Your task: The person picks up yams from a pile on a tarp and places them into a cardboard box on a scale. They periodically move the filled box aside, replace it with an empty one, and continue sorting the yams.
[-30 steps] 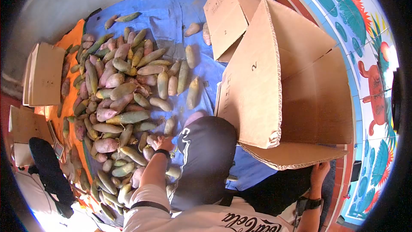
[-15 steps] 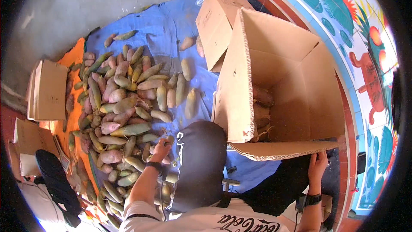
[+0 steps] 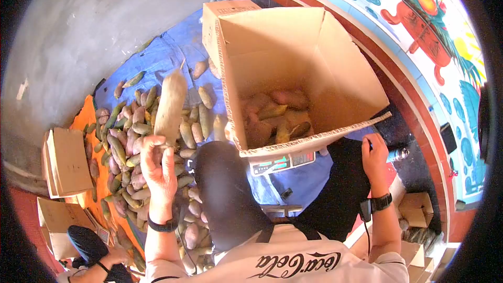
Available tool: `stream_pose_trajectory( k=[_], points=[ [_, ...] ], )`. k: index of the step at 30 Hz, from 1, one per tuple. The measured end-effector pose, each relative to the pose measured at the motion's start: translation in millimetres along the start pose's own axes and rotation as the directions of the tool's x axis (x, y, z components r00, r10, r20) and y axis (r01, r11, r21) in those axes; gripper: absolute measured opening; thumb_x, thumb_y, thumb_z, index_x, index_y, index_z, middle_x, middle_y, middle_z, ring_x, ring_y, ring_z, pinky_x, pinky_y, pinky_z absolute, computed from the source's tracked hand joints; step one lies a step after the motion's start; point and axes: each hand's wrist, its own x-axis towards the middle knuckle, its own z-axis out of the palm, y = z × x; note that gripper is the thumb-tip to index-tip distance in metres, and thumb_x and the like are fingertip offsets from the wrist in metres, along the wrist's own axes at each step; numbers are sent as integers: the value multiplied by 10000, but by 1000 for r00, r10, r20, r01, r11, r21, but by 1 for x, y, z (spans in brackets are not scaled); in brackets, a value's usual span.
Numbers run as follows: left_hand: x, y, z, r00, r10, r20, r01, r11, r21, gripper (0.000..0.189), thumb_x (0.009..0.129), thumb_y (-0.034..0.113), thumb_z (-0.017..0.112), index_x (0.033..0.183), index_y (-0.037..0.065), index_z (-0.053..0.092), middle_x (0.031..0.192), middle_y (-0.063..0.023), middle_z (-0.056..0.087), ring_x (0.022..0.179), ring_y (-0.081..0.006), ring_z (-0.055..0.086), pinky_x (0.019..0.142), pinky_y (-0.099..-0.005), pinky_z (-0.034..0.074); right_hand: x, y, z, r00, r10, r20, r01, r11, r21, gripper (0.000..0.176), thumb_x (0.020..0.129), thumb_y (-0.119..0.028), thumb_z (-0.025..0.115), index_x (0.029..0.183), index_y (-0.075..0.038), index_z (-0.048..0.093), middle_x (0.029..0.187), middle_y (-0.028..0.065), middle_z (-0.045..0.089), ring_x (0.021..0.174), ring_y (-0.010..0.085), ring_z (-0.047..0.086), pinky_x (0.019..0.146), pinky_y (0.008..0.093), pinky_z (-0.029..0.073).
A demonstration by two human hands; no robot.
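Note:
My left hand [image 3: 159, 163] holds up a long pale green-brown root [image 3: 171, 106] by its lower end, left of the large open cardboard box [image 3: 348, 68]. Several roots, reddish and green, lie on the bottom of that box. Beyond my left hand, a big pile of similar roots [image 3: 123, 149] spreads over the blue sheet. My right hand [image 3: 374, 152] is raised near the box's near right corner, above my right leg, with its fingers partly curled and touching nothing that I can make out.
A scale with lit green digits [image 3: 283, 163] sits under the box's near edge. Folded cartons [image 3: 67, 162] stand at the left. At the lower left is another person's arm [image 3: 107, 262]. A bottle [image 3: 398, 154] lies at the right by the tiled wall.
My left hand has risen from the pile with a long root in it. My right hand has come off the box's near flap. The view has shifted, showing more roots inside the box.

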Motion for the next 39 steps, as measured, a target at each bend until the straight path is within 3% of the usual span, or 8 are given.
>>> stream_pose_trajectory(
  k=[5, 13, 27, 32, 34, 35, 37, 39],
  points=[
    [40, 52, 49, 950, 294, 102, -295, 956, -9, 327, 810, -70, 539, 1123, 23, 534, 1074, -99, 547, 961, -182, 530, 859, -287, 422, -1, 0, -1, 1000, 10, -16, -10, 1000, 15, 74, 802, -67, 534, 802, -1, 567, 778, 166, 568, 737, 354, 549, 653, 410, 440],
    [25, 48, 73, 965, 224, 134, -245, 953, 176, 436, 822, 79, 616, 1236, 10, 496, 1170, -145, 555, 1121, -265, 515, 968, -370, 386, -3, 5, -3, 998, -5, -69, 11, 997, 83, 73, 819, -66, 540, 809, -3, 576, 777, 156, 578, 719, 326, 563, 642, 381, 446],
    [-114, -170, -37, 948, -279, 150, 121, 756, 643, 120, 797, 81, 587, 896, 30, 632, 910, -157, 622, 844, -329, 597, 777, -386, 478, -4, 13, 1, 998, -5, -59, 8, 998, 61, 82, 826, -68, 539, 829, 4, 579, 794, 155, 583, 737, 313, 572, 674, 362, 452],
    [-213, -244, -62, 676, -703, 222, 334, 561, 757, 140, 789, 133, 592, 904, 79, 652, 938, -177, 630, 875, -347, 617, 761, -404, 502, -3, 20, 5, 996, -78, -49, 81, 994, 67, 91, 824, -76, 541, 844, -1, 588, 814, 163, 587, 750, 335, 567, 687, 378, 454],
    [-257, -283, -79, 422, -718, 554, -433, 377, 819, 178, 811, 178, 546, 921, 97, 661, 962, -158, 639, 891, -333, 622, 769, -395, 508, -2, 18, 3, 998, -45, -35, 46, 998, 38, 96, 833, -76, 532, 847, 5, 582, 831, 168, 583, 768, 336, 565, 702, 377, 453],
    [-263, -274, -82, 429, -727, 536, -418, 366, 831, 178, 811, 178, 546, 921, 97, 661, 962, -158, 639, 891, -333, 622, 769, -395, 508, -1, 18, 3, 998, -61, -29, 62, 997, 52, 96, 833, -76, 532, 847, 5, 582, 831, 168, 583, 768, 336, 565, 702, 377, 453],
    [-275, -254, -80, 453, -830, 325, 149, 430, 890, 225, 833, 196, 491, 932, 88, 662, 978, -128, 649, 901, -315, 627, 788, -392, 511, -1, 21, 3, 999, -29, 13, 29, 999, 24, 105, 847, -78, 520, 853, 9, 580, 851, 165, 585, 786, 335, 566, 715, 374, 453],
    [-291, -268, -86, 319, -900, 299, 7, 317, 948, 244, 845, 171, 457, 940, 76, 661, 1007, -115, 648, 917, -302, 629, 801, -397, 510, -2, 26, 6, 997, -79, 6, 78, 996, 39, 114, 858, -83, 515, 862, 9, 581, 848, 159, 583, 784, 321, 568, 714, 369, 452]
  ],
)
